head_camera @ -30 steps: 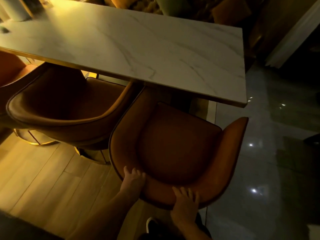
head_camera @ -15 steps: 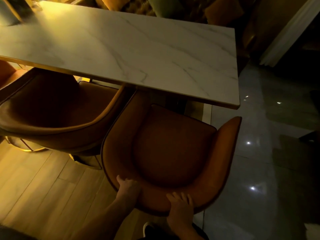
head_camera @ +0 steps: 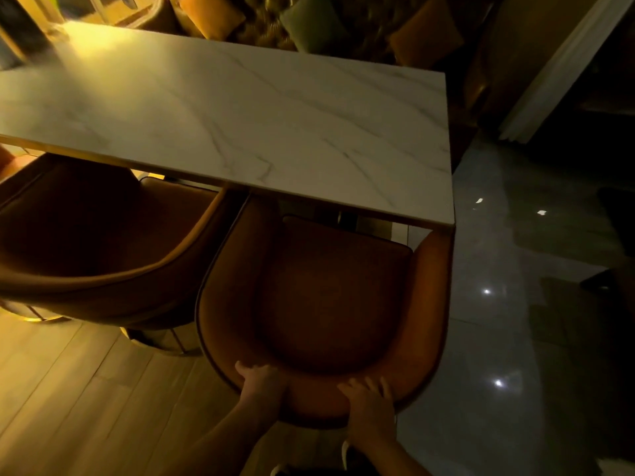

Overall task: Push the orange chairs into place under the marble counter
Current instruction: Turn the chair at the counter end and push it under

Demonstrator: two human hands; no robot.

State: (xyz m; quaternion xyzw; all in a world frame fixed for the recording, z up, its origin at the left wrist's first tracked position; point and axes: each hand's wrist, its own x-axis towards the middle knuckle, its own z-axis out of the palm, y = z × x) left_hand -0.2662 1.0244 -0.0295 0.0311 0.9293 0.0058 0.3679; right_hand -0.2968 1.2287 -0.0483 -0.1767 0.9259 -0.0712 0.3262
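Observation:
An orange leather chair (head_camera: 330, 297) with a curved back stands right below me, its front edge and arm tips just under the near edge of the white marble counter (head_camera: 240, 125). My left hand (head_camera: 261, 381) grips the top of the chair's backrest on the left. My right hand (head_camera: 369, 398) grips the same backrest a little to the right. A second orange chair (head_camera: 96, 242) stands beside it on the left, its seat partly under the counter, touching or nearly touching the first chair's left arm.
Wooden flooring (head_camera: 86, 389) lies at the left, glossy grey tile (head_camera: 515, 338) at the right. Cushions (head_camera: 309, 22) and dark seating sit beyond the counter. A white wall trim (head_camera: 556, 73) runs at the upper right. My shoe (head_camera: 345, 455) shows beneath the chair back.
The chair has slid forward toward the counter, so its arm tips now reach under the counter's edge. Both hands stayed on the backrest and moved with it.

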